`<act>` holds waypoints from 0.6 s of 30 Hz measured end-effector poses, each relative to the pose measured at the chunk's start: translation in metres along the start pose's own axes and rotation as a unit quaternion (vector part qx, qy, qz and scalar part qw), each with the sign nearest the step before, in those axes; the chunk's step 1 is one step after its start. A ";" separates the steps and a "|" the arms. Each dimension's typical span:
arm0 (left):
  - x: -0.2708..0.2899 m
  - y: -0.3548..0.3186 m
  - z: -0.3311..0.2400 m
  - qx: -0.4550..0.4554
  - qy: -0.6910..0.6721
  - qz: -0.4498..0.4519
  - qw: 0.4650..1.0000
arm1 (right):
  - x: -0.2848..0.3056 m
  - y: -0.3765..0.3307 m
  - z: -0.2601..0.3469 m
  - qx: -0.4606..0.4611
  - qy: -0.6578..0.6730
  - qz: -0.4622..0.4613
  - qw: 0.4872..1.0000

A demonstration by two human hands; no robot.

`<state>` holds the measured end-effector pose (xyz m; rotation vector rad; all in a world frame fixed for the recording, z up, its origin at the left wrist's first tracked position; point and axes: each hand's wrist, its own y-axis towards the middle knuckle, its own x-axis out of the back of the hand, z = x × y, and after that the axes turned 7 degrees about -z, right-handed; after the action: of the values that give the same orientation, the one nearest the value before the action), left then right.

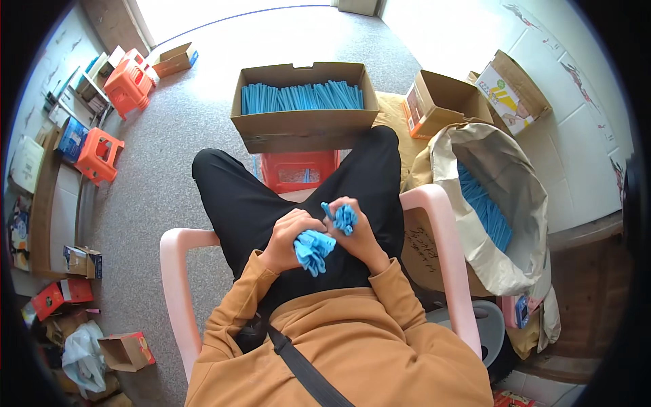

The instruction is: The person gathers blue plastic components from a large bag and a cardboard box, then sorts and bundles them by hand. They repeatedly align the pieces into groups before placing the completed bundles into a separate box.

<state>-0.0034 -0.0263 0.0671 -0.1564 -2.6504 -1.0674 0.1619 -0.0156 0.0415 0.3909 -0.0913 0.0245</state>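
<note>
We are gripping a thick blue bundle (314, 252) in our left hand (283, 239), a thinner bundle (345, 218) in our right hand (362, 237), lengths mostly hidden.

Orange stools (127, 85) on L, wht plastic bag (84, 361) nr cardbd box (126, 353).

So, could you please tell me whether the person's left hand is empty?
No, the left hand is closed around a bundle of thin blue strips.
</note>
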 end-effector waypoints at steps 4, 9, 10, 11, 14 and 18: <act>-0.003 0.008 -0.005 -0.079 -0.069 -0.045 0.994 | -0.001 0.009 0.010 0.082 -0.045 0.069 0.993; 0.003 0.014 -0.010 -0.106 -0.093 -0.051 0.989 | 0.008 0.021 0.047 -0.010 -0.061 0.081 0.995; 0.005 0.015 -0.011 -0.108 -0.091 -0.053 0.989 | 0.009 0.022 0.050 0.000 -0.069 0.104 0.992; 0.005 0.016 -0.012 -0.115 -0.094 -0.059 0.987 | 0.009 0.025 0.044 -0.006 -0.070 0.150 0.986; 0.012 0.016 -0.017 -0.104 -0.072 -0.072 0.989 | -0.010 0.040 0.030 0.016 -0.051 0.237 0.970; 0.031 0.015 -0.022 -0.043 -0.069 -0.098 0.992 | -0.017 0.067 0.020 -0.031 -0.049 0.413 0.909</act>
<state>-0.0255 -0.0307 0.1012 0.0156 -2.7908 -1.2770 0.1405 0.0386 0.0838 0.2661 -0.3532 0.8398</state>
